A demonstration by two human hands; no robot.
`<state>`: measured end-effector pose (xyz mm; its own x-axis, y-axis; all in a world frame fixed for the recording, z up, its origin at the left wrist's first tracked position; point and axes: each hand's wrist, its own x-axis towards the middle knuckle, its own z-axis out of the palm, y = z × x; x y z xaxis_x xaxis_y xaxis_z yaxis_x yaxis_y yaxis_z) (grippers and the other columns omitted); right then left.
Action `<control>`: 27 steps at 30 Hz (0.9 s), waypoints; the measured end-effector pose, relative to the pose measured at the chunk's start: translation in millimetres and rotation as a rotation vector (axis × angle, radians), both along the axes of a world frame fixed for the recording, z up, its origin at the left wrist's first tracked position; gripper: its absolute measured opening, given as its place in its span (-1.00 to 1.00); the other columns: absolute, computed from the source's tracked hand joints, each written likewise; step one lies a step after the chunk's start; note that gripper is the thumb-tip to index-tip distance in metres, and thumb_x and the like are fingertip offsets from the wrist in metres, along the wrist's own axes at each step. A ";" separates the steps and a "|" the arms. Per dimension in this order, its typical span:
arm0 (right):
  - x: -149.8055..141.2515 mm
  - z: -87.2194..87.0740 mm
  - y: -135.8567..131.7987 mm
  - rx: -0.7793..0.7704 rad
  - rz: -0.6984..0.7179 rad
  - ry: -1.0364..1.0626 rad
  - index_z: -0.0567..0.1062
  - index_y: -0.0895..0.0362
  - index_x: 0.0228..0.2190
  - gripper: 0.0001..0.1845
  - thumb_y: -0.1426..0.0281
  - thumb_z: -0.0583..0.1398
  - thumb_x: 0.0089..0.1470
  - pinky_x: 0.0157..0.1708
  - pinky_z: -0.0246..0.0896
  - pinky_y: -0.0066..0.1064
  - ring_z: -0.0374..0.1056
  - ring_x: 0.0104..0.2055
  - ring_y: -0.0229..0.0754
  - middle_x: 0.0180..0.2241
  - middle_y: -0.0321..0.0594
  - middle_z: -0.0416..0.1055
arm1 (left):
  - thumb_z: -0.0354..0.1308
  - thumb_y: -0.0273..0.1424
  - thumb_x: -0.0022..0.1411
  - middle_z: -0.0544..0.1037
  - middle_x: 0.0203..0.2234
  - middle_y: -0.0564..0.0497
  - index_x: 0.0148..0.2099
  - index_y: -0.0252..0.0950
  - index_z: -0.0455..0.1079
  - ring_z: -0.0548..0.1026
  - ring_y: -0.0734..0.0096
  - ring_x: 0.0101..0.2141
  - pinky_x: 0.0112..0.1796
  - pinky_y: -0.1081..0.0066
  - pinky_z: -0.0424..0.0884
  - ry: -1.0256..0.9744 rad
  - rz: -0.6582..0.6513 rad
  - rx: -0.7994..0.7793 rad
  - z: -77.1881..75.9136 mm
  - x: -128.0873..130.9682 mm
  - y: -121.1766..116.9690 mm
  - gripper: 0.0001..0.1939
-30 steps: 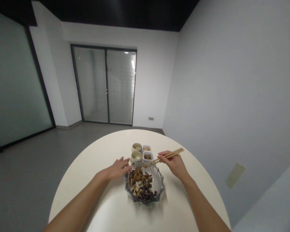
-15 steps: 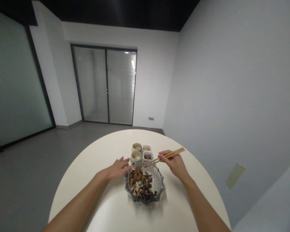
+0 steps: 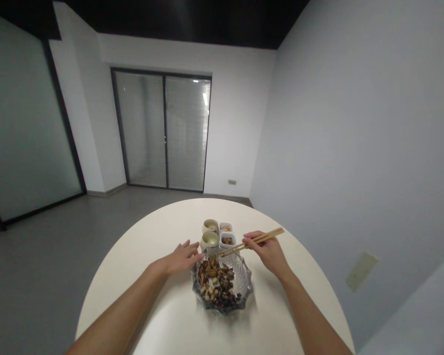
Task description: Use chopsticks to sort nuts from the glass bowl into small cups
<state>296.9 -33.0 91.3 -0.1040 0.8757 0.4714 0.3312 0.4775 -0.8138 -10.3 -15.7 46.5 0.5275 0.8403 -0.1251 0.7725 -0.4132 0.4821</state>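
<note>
A pair of wooden chopsticks [image 3: 272, 234] is held in my right hand [image 3: 271, 254], fingers closed around them. Their tips are over the far side of a clear glass bowl [image 3: 244, 278] with a scalloped rim; a small piece may be between them, too small to name. Brown elongated pieces, pale nuts and dark round pieces [image 3: 222, 288] lie in the bowl, mostly on its left and near sides. At the bowl's left edge, my left hand [image 3: 185, 257] is open with fingers spread, its thumb at the rim.
Just beyond the bowl stand two cream cups [image 3: 209, 241], one behind the other. To their right are two small white dishes [image 3: 228, 240] with nut-like pieces inside. Everything rests on a round white table [image 3: 163, 315]. A wall [image 3: 336, 148] rises on the right.
The chopstick tips stay over the bowl's far side with barely any movement. My left hand keeps its place at the rim. The whole view has shifted very slightly.
</note>
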 end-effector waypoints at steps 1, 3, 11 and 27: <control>-0.6 0.0 -0.1 0.003 -0.001 -0.003 0.59 0.15 -0.36 -0.67 0.13 0.30 -0.02 -0.35 0.46 -0.30 0.50 -0.38 -0.09 -0.42 -0.15 0.57 | -0.37 0.16 0.33 -0.04 0.32 0.06 0.14 -0.10 0.31 -0.23 -0.06 0.28 0.19 -0.05 -0.27 0.000 -0.002 0.001 -0.6 -0.4 0.5 -0.33; -1.8 0.5 -0.7 0.005 -0.005 -0.003 0.59 0.15 -0.37 -0.67 0.13 0.31 -0.03 -0.35 0.46 -0.30 0.50 -0.38 -0.09 -0.42 -0.15 0.57 | -0.37 0.16 0.33 -0.04 0.32 0.06 0.15 -0.10 0.30 -0.23 -0.06 0.29 0.19 -0.06 -0.28 -0.004 -0.004 0.002 -1.2 -1.5 0.9 -0.33; -11.2 11.8 3.4 0.097 -0.050 0.043 0.59 0.15 -0.39 -0.69 0.15 0.32 -0.04 -0.37 0.43 -0.30 0.49 -0.39 -0.09 -0.44 -0.14 0.57 | -0.34 0.16 0.33 -0.04 0.32 -0.01 0.12 -0.16 0.32 -0.25 -0.05 0.29 0.19 -0.07 -0.29 -0.018 0.013 -0.007 0.7 -3.6 -0.3 -0.32; -56.1 14.7 55.9 0.331 -0.128 -0.068 0.59 0.10 -0.36 -0.77 0.21 0.23 0.09 -0.26 0.38 -0.33 0.48 -0.32 -0.13 -0.36 -0.21 0.58 | -0.35 0.17 0.33 -0.06 0.32 -0.01 0.21 -0.15 0.25 -0.26 -0.06 0.29 0.19 -0.06 -0.33 -0.008 0.026 -0.026 3.9 -4.1 1.1 -0.30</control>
<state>240.8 22.9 105.9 -0.0438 0.6845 0.7277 0.4535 0.6626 -0.5960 -14.4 -14.6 50.4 0.5067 0.8502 -0.1428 0.7788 -0.3804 0.4988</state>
